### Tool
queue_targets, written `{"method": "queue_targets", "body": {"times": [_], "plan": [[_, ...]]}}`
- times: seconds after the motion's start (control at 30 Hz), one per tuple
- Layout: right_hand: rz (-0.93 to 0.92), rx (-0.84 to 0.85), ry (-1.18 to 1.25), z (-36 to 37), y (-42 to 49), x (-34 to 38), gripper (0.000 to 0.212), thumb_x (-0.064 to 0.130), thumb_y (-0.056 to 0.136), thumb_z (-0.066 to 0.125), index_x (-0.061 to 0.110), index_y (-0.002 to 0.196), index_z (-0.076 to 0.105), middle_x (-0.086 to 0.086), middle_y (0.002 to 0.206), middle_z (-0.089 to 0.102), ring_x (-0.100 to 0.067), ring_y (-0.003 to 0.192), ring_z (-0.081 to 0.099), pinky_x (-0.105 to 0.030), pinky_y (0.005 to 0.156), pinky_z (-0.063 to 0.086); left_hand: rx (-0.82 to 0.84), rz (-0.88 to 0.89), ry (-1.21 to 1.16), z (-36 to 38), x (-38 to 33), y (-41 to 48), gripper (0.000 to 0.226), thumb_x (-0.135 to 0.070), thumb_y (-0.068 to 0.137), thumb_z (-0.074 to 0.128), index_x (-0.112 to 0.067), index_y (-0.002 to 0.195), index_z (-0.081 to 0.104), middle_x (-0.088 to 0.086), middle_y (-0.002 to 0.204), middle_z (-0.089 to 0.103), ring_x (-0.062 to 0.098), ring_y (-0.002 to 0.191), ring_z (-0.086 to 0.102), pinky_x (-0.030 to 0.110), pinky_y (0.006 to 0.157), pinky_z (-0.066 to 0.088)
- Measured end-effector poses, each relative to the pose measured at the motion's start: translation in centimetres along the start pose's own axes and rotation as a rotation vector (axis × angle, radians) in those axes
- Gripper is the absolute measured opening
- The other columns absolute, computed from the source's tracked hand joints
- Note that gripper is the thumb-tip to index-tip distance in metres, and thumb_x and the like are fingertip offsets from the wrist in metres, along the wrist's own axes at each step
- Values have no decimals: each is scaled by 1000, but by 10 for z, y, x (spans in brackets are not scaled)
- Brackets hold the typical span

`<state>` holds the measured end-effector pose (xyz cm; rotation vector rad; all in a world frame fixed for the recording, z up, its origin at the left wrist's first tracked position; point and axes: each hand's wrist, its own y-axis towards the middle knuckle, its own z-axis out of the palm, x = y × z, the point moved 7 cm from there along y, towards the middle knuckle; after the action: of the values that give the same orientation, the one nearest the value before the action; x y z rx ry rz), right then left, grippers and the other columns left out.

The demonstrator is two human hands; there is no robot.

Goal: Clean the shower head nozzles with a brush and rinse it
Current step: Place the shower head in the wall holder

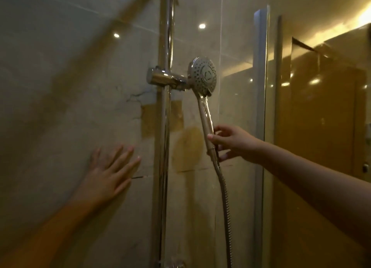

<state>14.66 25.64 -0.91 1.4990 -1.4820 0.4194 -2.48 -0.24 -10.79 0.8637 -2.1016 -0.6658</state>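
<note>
A chrome shower head [203, 74] with a round nozzle face sits beside the bracket [166, 79] on the vertical slide rail [165, 127]. Its handle [205, 117] slopes down to a ribbed metal hose [225, 203]. My right hand [232, 141] reaches in from the right, thumb and fingers curled around the lower end of the handle, where it meets the hose. My left hand [109, 172] lies flat with fingers spread on the tiled wall, left of the rail, holding nothing. No brush is in view.
Beige tiled wall [70, 87] with a crack and brownish stains near the rail. A glass shower partition with a metal frame [260, 107] stands on the right, with a warm-lit room behind it. The top of a tap fitting [174, 264] shows at the bottom edge.
</note>
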Motion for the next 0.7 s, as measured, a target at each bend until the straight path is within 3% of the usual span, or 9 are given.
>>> {"method": "queue_targets", "body": {"times": [0.07,0.2,0.4,0.53,0.7], "plan": [[-35,-27,29,-17,26,24,33,26,91,60,13,121,56,-14,110,64,-29,95,70,-35,66,60,-85,11,25,4,-3,2,59,-49,94,6,-30,146,24,1,160,5,24,146,5,58,112,-2],[-73,-101,67,-39,70,66,37,26,92,58,8,123,53,-15,110,63,-27,93,69,-38,66,60,-215,36,58,-1,-3,3,58,-48,94,7,-28,144,28,0,160,2,24,146,7,58,113,2],[-79,-209,93,-51,110,108,34,25,91,60,6,120,54,-14,107,62,-25,85,68,-34,54,58,-227,18,68,-5,-5,1,57,-47,95,8,-27,143,32,1,157,13,22,145,11,57,112,9],[-92,-250,61,-55,120,129,42,26,92,59,7,129,52,-12,105,61,-26,89,67,-36,59,58,-231,14,109,-6,-4,1,57,-47,94,10,-27,143,32,1,157,14,22,145,11,57,111,11],[-145,-330,108,-55,126,153,41,26,91,60,8,127,51,-13,108,61,-22,84,65,-27,46,56,-243,12,136,-7,-4,2,55,-46,94,17,-28,143,33,2,156,15,23,144,11,58,111,11]]}}
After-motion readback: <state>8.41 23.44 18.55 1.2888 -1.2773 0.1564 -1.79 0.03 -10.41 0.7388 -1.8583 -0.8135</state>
